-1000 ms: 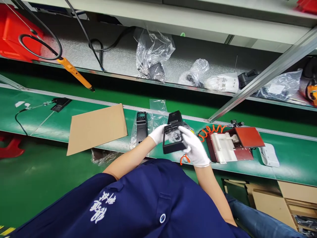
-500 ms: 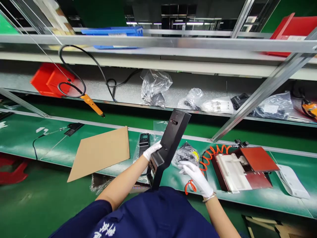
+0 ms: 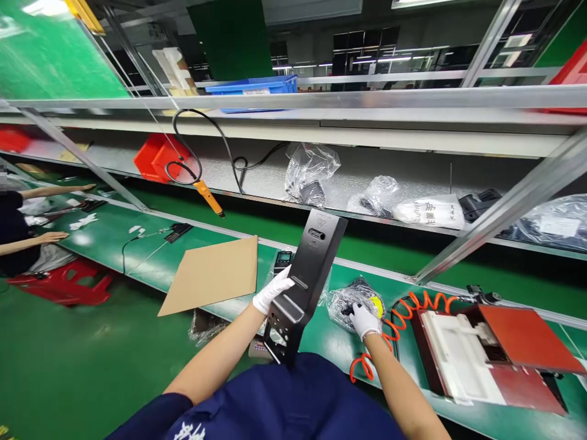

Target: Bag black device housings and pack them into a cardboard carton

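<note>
My left hand [image 3: 271,293], in a white glove, grips a long black plastic housing [image 3: 306,276] and holds it tilted up over the near edge of the green belt [image 3: 348,342]. My right hand [image 3: 364,319], also gloved, reaches into a crinkled clear plastic bag [image 3: 345,298] that holds dark parts and a yellow tag. Its fingers are closed on something in the bag that I cannot make out. A second black device [image 3: 283,261] lies on the belt behind the housing.
A brown cardboard sheet [image 3: 211,274] lies on the belt to the left. A red and white fixture [image 3: 486,351] with an orange coiled hose [image 3: 403,311] sits to the right. Bagged parts [image 3: 309,174] line the shelf behind. Another person's arms [image 3: 50,235] rest at far left.
My view has tilted upward. My right hand let go of the black housing and moved right into the plastic bag. My left hand raised the housing to a steeper tilt.
</note>
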### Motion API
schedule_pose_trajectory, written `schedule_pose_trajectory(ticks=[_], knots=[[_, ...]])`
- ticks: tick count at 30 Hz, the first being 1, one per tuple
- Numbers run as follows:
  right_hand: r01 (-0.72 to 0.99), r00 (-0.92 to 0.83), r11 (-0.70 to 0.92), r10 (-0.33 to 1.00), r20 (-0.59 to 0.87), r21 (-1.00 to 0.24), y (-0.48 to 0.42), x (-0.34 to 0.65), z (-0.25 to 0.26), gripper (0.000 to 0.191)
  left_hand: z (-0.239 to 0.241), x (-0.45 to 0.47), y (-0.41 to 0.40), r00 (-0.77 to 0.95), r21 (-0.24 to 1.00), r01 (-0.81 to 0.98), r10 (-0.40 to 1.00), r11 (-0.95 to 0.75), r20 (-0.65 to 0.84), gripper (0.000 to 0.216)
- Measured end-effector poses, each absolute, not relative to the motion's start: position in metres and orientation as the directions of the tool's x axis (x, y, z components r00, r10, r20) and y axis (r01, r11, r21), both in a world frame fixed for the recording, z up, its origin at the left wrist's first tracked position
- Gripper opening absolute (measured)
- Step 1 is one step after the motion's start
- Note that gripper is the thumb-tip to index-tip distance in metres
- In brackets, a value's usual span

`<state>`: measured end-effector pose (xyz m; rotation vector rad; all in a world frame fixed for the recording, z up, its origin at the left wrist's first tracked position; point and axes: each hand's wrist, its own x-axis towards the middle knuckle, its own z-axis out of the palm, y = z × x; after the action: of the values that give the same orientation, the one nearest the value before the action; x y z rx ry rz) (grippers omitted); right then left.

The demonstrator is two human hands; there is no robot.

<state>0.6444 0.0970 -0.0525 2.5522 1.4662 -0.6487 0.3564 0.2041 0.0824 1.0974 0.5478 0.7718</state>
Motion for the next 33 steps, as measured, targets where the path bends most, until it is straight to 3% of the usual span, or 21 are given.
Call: schedule_pose_trajectory(ticks=[5,9,14,17,20,24,33], knots=[[0.82,0.389,-0.526,0.801,-0.456,-0.224,0.105,0.652,-0.053,0.027,0.115,0.358,0.175,0.559,0.979,-0.183,0.829,0.085,0.033,0.065],[0.755,0.381,-0.528,0.836,-0.395,-0.388,0.103,0.659,-0.043,0.015,0.119,0.355,0.162,0.509,0.987,-0.14,0.861,0.076,0.006,0.059],[0.604,0.421,-0.528,0.847,-0.324,-0.597,0.093,0.662,-0.024,0.032,0.115,0.35,0.161,0.483,0.983,-0.161,0.876,0.092,-0.003,0.06],[0.398,0.462,-0.435,0.856,-0.233,-0.808,0.084,0.651,0.009,0.039,0.113,0.349,0.163,0.492,0.981,-0.147,0.87,0.123,-0.035,0.064],[0.009,0.478,-0.118,0.873,-0.099,-0.993,0.077,0.629,0.059,0.036,0.108,0.352,0.163,0.486,0.985,-0.12,0.873,0.122,-0.049,0.066],[-0.271,0.346,0.03,0.936,-0.068,-0.962,0.076,0.6,0.12,0.036,0.105,0.359,0.162,0.493,0.989,-0.104,0.869,0.102,-0.038,0.063],[-0.322,0.393,0.014,0.912,-0.12,-0.947,0.072,0.579,0.145,0.036,0.114,0.368,0.158,0.55,0.983,-0.13,0.835,0.131,-0.039,0.061]])
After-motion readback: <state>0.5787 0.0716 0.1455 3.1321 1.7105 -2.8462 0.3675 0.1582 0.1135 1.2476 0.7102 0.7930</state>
